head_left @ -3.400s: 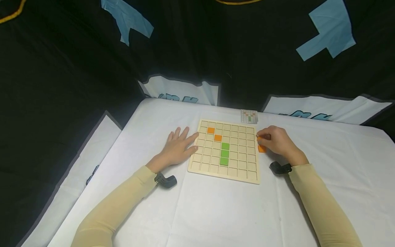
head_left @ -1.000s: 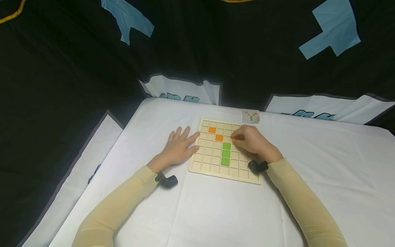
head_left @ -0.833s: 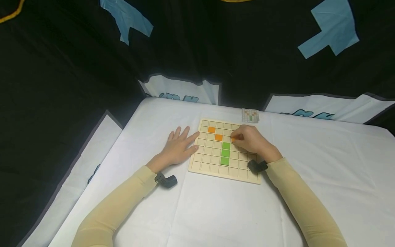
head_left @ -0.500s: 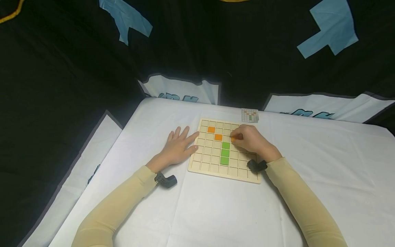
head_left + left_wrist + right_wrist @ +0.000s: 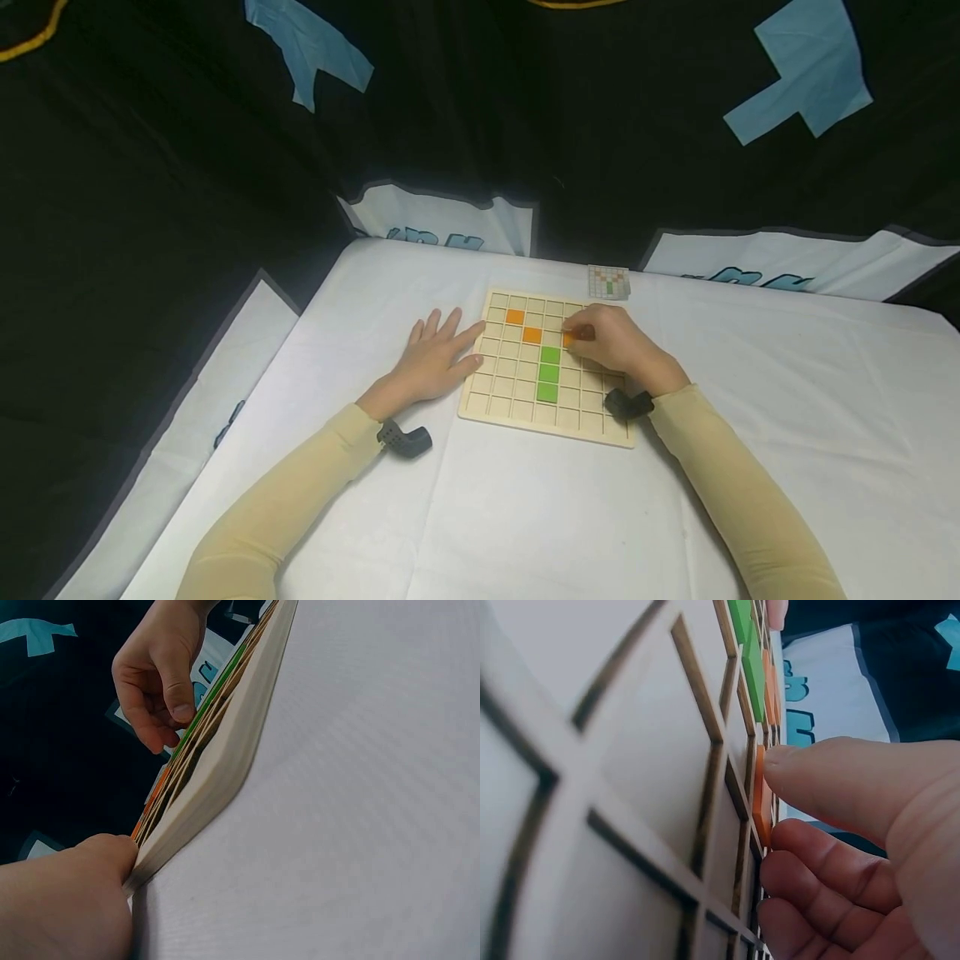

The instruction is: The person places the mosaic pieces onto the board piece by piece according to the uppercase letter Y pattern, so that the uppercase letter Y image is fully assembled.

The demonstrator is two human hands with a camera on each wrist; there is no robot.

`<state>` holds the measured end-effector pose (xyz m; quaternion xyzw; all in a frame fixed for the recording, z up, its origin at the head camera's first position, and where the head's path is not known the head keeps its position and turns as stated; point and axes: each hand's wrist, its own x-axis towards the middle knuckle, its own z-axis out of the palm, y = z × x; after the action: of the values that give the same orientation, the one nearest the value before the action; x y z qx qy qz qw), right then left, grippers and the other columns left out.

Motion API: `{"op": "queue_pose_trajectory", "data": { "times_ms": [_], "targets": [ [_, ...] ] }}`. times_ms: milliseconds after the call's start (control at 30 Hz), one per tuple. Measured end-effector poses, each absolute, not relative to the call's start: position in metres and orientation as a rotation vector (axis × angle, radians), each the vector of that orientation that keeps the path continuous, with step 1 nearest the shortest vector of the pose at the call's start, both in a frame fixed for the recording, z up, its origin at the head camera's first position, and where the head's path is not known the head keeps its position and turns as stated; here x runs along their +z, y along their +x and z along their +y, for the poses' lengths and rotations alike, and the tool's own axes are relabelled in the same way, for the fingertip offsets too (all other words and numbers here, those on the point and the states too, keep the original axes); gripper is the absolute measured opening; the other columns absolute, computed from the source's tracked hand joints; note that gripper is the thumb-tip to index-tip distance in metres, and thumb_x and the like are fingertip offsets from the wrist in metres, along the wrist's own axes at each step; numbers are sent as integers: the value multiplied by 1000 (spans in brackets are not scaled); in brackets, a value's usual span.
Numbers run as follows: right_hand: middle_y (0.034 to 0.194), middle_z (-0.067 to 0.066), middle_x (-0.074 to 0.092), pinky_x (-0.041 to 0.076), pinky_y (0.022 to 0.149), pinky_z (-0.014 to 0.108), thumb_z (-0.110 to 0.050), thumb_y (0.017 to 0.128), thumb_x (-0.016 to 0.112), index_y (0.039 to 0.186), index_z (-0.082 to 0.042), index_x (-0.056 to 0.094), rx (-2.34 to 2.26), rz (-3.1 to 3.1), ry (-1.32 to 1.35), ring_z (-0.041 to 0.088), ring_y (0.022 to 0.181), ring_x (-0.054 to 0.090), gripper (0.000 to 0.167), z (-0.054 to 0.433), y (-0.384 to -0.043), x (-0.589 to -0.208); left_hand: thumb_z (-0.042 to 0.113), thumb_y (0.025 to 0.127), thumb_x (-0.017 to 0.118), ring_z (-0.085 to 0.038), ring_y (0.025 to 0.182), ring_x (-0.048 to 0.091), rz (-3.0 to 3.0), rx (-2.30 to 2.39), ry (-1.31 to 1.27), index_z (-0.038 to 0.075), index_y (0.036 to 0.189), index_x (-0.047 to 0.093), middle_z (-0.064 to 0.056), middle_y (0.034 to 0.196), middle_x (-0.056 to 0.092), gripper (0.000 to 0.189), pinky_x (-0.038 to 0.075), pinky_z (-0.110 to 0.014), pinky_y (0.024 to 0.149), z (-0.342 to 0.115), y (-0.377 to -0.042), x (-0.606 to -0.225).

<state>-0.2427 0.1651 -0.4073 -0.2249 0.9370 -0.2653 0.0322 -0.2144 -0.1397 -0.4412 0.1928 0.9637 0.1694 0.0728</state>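
Observation:
A wooden grid board [image 5: 517, 408] lies on the white table. My left hand [image 5: 429, 362] is spread flat beside it, with index finger and thumb on its left edge. My right hand [image 5: 618, 340] is over the board's right half, thumb and fingers curled at an orange square tile [image 5: 567, 340]. In the right wrist view that orange tile [image 5: 762, 802] sits at a grid cell, the thumb [image 5: 780, 759] on its edge and the fingertips by its other end. Two more orange tiles [image 5: 532, 335] and a column of three green tiles [image 5: 549, 373] fill other cells.
A small card [image 5: 609, 282] printed with a coloured grid pattern lies behind the board, near the table's far edge. Dark curtains [image 5: 585, 125] with blue tape hang behind the table. Each wrist wears a dark camera mount [image 5: 406, 440].
From the board's right side, my right hand has moved left onto the grid with an orange tile. Within the last second it barely moves; thumb and finger part slightly. My left hand stays put.

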Motion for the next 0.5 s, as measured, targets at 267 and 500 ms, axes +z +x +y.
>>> {"op": "queue_pose_trajectory", "data": {
  "times_ms": [267, 500],
  "targets": [
    [120, 17, 73, 56, 94, 47, -7, 88, 74, 123, 2, 72, -804, 2872, -630, 29, 103, 65, 36, 174, -240, -403, 53, 106, 38, -48, 158, -2, 2892, 502, 577, 28, 163, 26, -18, 172, 9, 64, -1, -65, 126, -139, -215, -442],
    [116, 19, 72, 53, 86, 45, -11, 90, 75, 126, 1, 70, -761, 2896, -550, 27, 94, 60, 38, 197, -233, -400, 53, 106, 37, -48, 158, -2, 2895, 499, 575, 27, 163, 27, -19, 172, 9, 64, -1, -66, 126, -140, -215, -442]
  ]
}}
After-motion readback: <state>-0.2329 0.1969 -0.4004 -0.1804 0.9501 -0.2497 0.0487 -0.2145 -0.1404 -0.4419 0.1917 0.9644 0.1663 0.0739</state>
